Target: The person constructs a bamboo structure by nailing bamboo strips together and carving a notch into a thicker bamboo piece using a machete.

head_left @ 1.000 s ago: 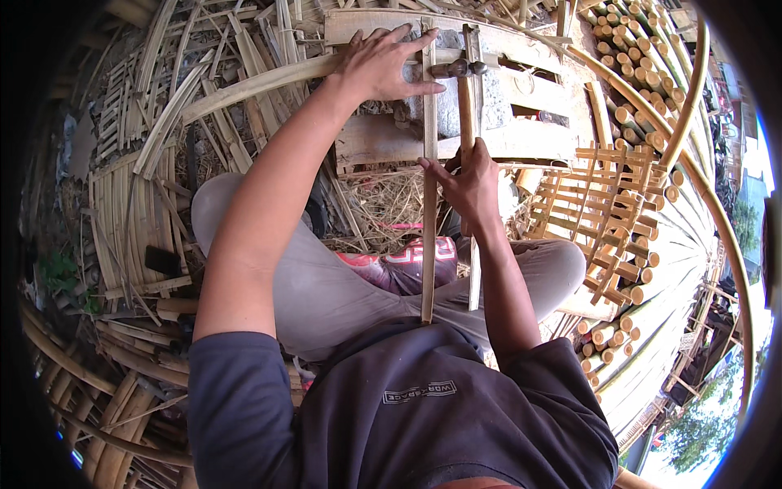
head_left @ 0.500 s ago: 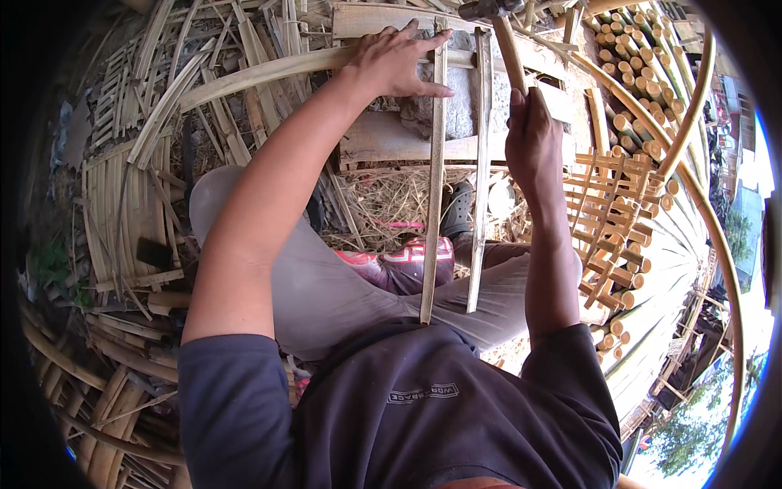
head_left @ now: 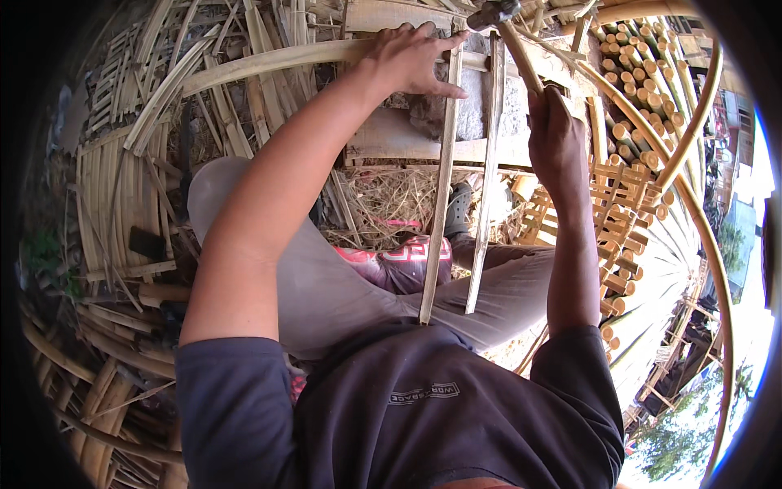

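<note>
My left hand (head_left: pixel 414 61) lies with fingers spread over a curved bamboo pole (head_left: pixel 277 65). Its thumb and forefinger reach across the upper end of a long split bamboo strip (head_left: pixel 444 187). A second strip (head_left: pixel 486 179) runs alongside, to the right, and both slope down toward my lap. Closed around a wooden handle, my right hand (head_left: pixel 558 134) holds a hammer (head_left: pixel 520 59) whose dark metal head is up at the top, above the strips' far ends. Beneath the strips sits a grey stone block (head_left: pixel 471 121).
Flat bamboo boards (head_left: pixel 391 138) lie around the stone. Stacked cut bamboo poles (head_left: pixel 643 73) and a bamboo lattice (head_left: pixel 619 204) stand at the right. Bamboo slats (head_left: pixel 122 204) fill the left side. Straw (head_left: pixel 391 200) and a dark clog (head_left: pixel 459 210) lie between my legs.
My right hand has shifted slightly right, and the hammer handle leans more. My left hand and the strips' far ends appear a little further right as the view shifts.
</note>
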Demonstrator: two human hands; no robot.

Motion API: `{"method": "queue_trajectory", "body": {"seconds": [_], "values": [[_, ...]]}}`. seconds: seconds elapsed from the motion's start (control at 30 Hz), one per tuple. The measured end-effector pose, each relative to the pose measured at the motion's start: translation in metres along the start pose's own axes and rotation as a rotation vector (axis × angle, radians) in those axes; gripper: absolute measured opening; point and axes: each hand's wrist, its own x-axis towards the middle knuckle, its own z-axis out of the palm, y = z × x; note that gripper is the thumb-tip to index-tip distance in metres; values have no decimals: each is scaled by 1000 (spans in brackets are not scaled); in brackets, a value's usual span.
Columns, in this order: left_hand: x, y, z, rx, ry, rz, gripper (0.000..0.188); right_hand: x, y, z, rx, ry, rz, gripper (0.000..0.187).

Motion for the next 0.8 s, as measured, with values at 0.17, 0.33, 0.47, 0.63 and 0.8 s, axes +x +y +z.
{"method": "queue_trajectory", "body": {"seconds": [0.17,0.33,0.47,0.63,0.8], "values": [[3,5,1,26,-50,-23,115,-6,1,2,-54,-9,31,21],[2,1,9,114,23,-40,118,-9,4,-1,-26,-73,24,21],[3,2,6,59,8,-10,120,-1,-8,-2,-67,156,13,21],[5,5,13,141,32,-58,119,-10,18,2,-80,-96,-48,17],[4,5,0,-13,-100,-26,126,4,2,0,-56,66,21,16]]}}
